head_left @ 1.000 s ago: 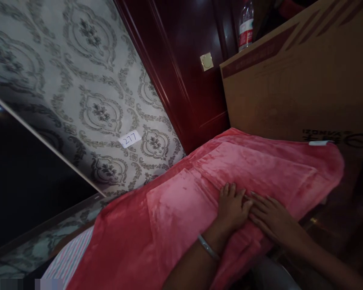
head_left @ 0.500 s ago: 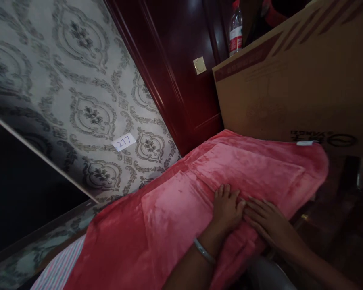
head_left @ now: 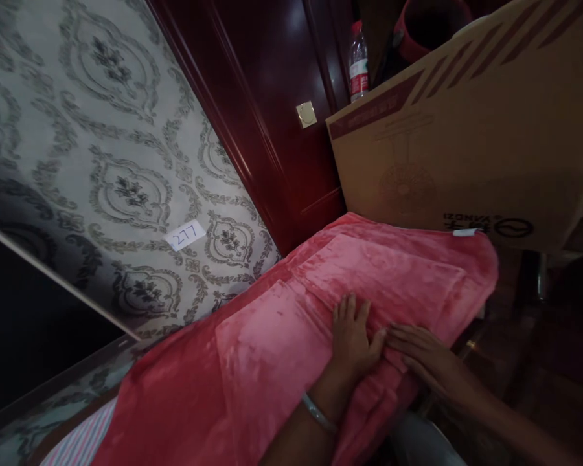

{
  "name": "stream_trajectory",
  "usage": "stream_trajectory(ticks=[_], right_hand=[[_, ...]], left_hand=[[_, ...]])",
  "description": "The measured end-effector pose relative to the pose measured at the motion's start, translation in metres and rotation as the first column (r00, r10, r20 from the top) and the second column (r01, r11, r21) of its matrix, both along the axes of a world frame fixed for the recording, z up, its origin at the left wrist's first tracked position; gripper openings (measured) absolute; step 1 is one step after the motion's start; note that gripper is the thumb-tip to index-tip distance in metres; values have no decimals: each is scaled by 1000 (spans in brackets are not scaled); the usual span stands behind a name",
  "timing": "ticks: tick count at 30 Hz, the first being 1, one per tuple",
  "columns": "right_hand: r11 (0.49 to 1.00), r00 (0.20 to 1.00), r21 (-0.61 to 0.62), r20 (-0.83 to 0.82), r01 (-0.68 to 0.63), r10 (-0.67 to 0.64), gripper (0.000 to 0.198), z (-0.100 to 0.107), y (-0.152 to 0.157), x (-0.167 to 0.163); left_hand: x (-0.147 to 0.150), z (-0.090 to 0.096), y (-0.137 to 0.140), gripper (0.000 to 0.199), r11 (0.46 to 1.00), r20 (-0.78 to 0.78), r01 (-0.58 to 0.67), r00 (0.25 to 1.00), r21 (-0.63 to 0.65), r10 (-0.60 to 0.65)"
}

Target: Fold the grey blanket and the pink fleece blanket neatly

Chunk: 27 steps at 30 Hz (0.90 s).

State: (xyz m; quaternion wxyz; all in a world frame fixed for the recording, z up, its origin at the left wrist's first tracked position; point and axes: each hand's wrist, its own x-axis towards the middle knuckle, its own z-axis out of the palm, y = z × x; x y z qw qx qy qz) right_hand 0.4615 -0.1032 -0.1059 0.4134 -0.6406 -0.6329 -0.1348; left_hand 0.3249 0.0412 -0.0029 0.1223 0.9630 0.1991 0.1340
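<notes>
A folded piece of pink plush fabric (head_left: 257, 349) lies on a red plush blanket (head_left: 170, 388). My left hand (head_left: 354, 333), with a light bangle on its wrist, rests palm down on the fabric near its front middle. Its fingers are stretched and the thumb points toward my other hand. Close beside it, my right hand (head_left: 420, 353) lies flat over the fabric's front edge, fingers extended to the left. The two hands nearly meet, and I cannot tell whether they touch. Below them the fabric bunches in loose folds. Neither hand grips anything that I can see.
A large cardboard box (head_left: 466, 149) stands behind the blanket, with a red-capped bottle (head_left: 358, 65) at its upper left corner. Patterned wallpaper (head_left: 126, 129) and a dark red door or panel (head_left: 272, 162) border the far side. A paper marked 277 (head_left: 185, 235) is on the wall.
My left hand's fingers have spread a little and its thumb sits farther from the index finger. My right hand still lies flat on the fabric. The camera view has shifted slightly.
</notes>
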Motion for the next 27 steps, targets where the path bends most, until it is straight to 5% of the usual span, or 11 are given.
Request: stream_trajectory(ticks=[6, 10, 15, 19, 23, 27], right_hand=[[995, 996, 96, 77, 34, -42, 41, -15, 4, -1], [995, 998, 97, 61, 21, -27, 41, -13, 2, 1], [984, 999, 179, 25, 20, -25, 39, 16, -18, -27], [969, 995, 242, 92, -58, 36, 37, 50, -30, -70], [971, 979, 182, 162, -154, 125, 43, 60, -26, -101], [985, 967, 62, 212, -160, 144, 58, 33, -17, -111]], left_hand=[[1, 0, -2, 58, 999, -43, 37, 998, -2, -38], [-2, -4, -3, 53, 999, 83, 21, 996, -24, -19], [1, -3, 0, 47, 997, 222, 51, 974, -50, -38], [-2, 18, 15, 40, 994, 274, 84, 960, -67, -63], [-49, 45, 37, 37, 996, 332, -2, 943, -86, 30], [-142, 49, 46, 38, 960, 379, -249, 882, -132, 281]])
